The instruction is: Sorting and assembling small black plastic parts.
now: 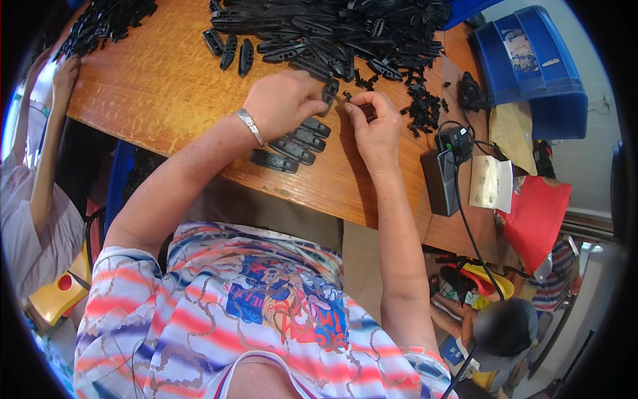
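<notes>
My left hand (282, 106), with a bracelet at its wrist, is closed round one end of a long black plastic piece (329, 92). To its right, my right hand (377, 130) pinches a tiny black clip (347, 96) between thumb and forefinger, a short gap away from that piece. Below my left hand several similar black pieces (286, 149) lie side by side near the table edge. A large heap of long black pieces (292, 30) spreads beyond both hands. Small black clips (425, 110) are scattered in a pile right of my right hand.
A wooden table (159, 113) carries everything. On its right stand a black box (438, 183) with cables, a white packet (490, 183) and a blue bin (531, 80). At left, a co-worker's hand (65, 76) rests by another black heap (109, 23). Another person sits lower right.
</notes>
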The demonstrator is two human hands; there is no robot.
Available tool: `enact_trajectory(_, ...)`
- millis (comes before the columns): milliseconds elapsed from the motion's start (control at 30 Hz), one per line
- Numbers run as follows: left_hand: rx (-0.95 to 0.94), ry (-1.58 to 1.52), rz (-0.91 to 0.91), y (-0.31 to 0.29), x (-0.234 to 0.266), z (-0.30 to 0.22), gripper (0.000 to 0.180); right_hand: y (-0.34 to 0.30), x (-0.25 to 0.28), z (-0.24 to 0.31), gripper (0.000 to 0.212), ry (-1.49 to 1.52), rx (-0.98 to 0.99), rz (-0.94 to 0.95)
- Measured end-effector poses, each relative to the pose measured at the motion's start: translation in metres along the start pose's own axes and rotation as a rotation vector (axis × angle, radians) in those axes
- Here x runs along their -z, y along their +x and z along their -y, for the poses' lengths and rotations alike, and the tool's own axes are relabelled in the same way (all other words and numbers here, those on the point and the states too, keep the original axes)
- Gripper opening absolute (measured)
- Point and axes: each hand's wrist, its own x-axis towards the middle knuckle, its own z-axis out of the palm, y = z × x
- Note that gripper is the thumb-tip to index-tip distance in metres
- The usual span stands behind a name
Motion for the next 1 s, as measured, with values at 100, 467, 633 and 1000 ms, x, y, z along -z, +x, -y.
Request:
enact_trajectory(100,-0.106,-0.041,0.008,0.006,-0.009,-0.003,0.012,-0.005,0.008,0.000,0.012,0.009,-0.057,-0.017)
enact_trajectory(467,-0.117,0.122,0.078,0.030,0.007,-0.001,0.020,-0.014,0.002,-0.002,0.012,0.021,-0.041,0.007)
enact_trajectory(633,0.040,0.021,0.075,0.011,0.019,0.011,0.024,-0.008,-0.003,0.017,0.011,0.053,-0.007,0.061)
enact_trajectory(1000,0.053,-0.049,0.058,0.003,0.013,0.026,0.027,0.018,-0.017,0.020,0.012,-0.102,0.241,0.198)
